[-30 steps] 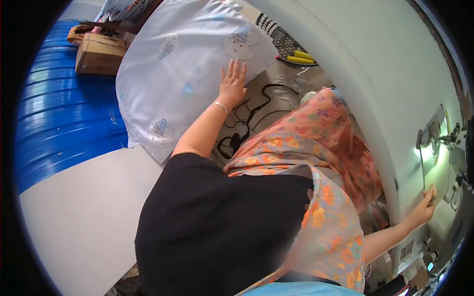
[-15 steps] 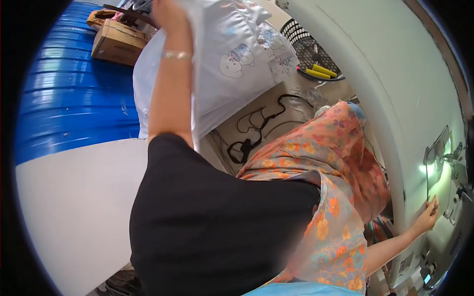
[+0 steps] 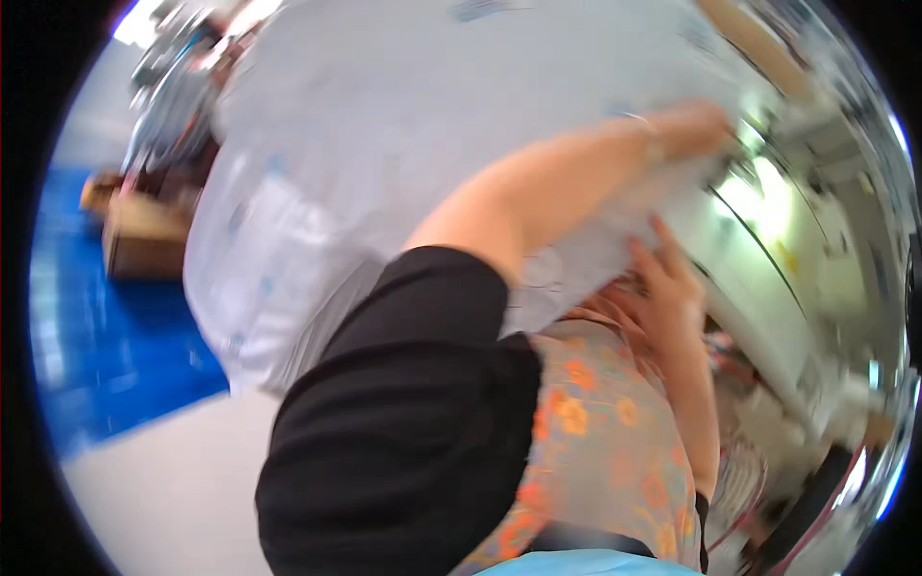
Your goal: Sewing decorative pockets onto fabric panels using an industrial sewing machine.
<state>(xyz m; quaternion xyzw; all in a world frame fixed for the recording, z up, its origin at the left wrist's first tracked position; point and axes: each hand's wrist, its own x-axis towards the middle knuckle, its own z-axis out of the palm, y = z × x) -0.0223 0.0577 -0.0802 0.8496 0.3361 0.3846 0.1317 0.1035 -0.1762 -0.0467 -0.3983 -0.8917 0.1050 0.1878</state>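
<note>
Cloth (image 3: 384,125), white with faint blue prints, spreads broadly across the far and middle part of the scene, its left side hanging in loose folds. The person's hands are apart from each other. The left hand (image 3: 699,130), with a thin bracelet (image 3: 642,127) at the wrist, reaches across the cloth to its far right part, near a brightly lit sewing machine (image 3: 816,240); motion blur makes it impossible to tell whether its fingers grip the fabric. Nearer, the right hand (image 3: 670,293) is open, fingers spread, at the cloth's near right edge; whether it touches is unclear. A black sleeve (image 3: 403,384) and an orange-flowered apron (image 3: 586,422) fill the near middle. To the left are a cardboard box (image 3: 144,235), a blue surface (image 3: 144,346) and, nearest, a white panel (image 3: 163,480).
</note>
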